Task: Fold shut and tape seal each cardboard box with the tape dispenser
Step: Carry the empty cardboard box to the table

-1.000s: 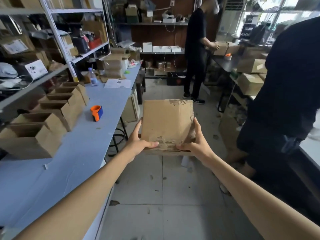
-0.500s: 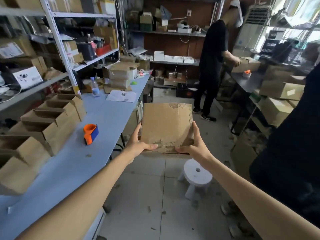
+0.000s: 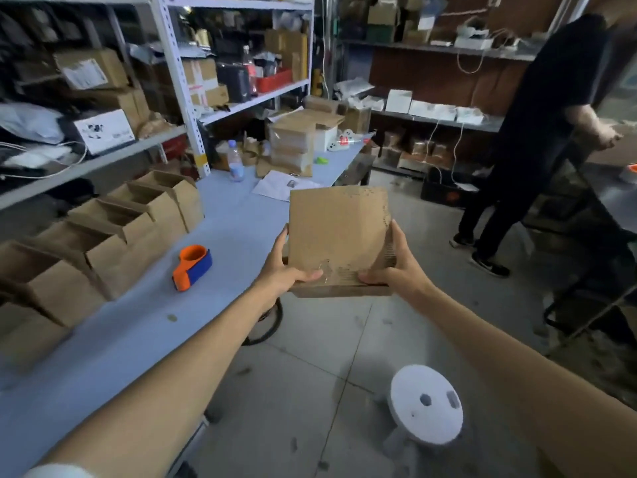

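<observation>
Held box (image 3: 337,232) has swung left twd the table (image 3: 138,322) edge, now near the tape dispenser (image 3: 192,267); L hand (image 3: 286,270) & R hand (image 3: 396,267) both clamped on its sides, thumbs on top; prob set-down next.

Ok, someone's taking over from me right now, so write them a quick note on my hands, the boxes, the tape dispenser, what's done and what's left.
Left hand and right hand: both grip the held box, thumbs on top, in the air beside the table edge.
Tape dispenser: lying on the table, in neither hand.
Done: the held box's top is folded flat; no tape visible on it.
Left: tape it, then fold and tape the open boxes lined up along the table's left side.
</observation>
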A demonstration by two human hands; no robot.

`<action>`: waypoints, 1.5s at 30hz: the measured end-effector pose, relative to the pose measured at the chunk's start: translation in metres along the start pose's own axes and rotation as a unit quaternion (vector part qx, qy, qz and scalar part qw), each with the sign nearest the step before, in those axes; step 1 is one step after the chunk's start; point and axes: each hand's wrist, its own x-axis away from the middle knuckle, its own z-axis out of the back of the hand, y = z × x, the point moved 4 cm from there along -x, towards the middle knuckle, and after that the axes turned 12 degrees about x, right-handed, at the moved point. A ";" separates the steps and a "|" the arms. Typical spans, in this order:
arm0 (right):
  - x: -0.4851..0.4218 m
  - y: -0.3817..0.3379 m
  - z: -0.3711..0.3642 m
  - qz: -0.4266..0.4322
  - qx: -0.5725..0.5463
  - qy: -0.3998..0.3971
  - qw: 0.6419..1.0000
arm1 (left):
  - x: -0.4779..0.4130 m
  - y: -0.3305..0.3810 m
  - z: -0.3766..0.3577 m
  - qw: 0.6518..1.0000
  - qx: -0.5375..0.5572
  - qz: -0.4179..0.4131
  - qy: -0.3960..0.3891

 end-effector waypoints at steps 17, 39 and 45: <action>-0.241 -0.017 -0.079 0.041 -0.002 -0.180 0.983 | -0.133 0.000 0.100 0.977 0.041 0.020 0.207; -0.467 -0.058 -0.219 0.144 0.078 -0.409 0.898 | -0.248 -0.015 0.218 0.913 0.089 0.024 0.397; -0.508 -0.071 -0.234 0.201 0.105 -0.466 0.855 | -0.266 -0.014 0.206 0.865 0.134 0.032 0.482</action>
